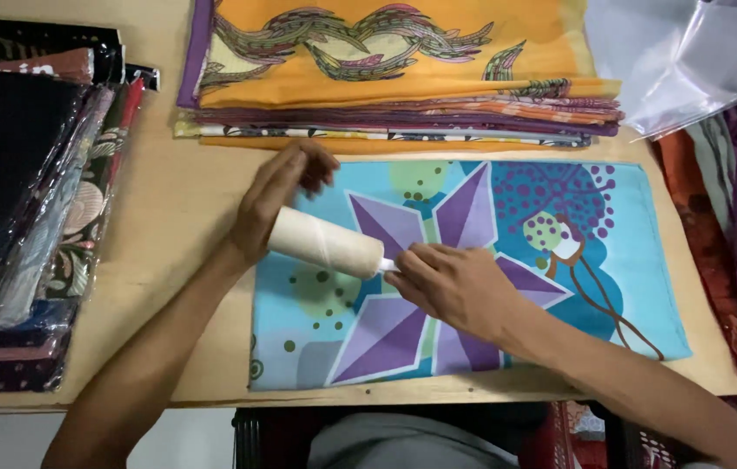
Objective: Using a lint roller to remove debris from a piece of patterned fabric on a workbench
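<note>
A folded cloth [577, 260] with a turquoise ground, purple star shapes and dots lies flat on the wooden table [177, 217]. Above its left part I hold a cream-coloured roller [325, 243], a cylinder with a white handle. My left hand [277, 195] wraps around the roller's far end. My right hand [455, 282] grips the white handle at the near end, its knuckles over the purple star.
A stack of folded printed cloths [394, 78], orange on top, sits behind the turquoise one. Plastic-wrapped dark cloths [21, 200] are piled at the left. Clear plastic bags [690, 61] and more orange and purple fabric [733, 234] lie at the right edge.
</note>
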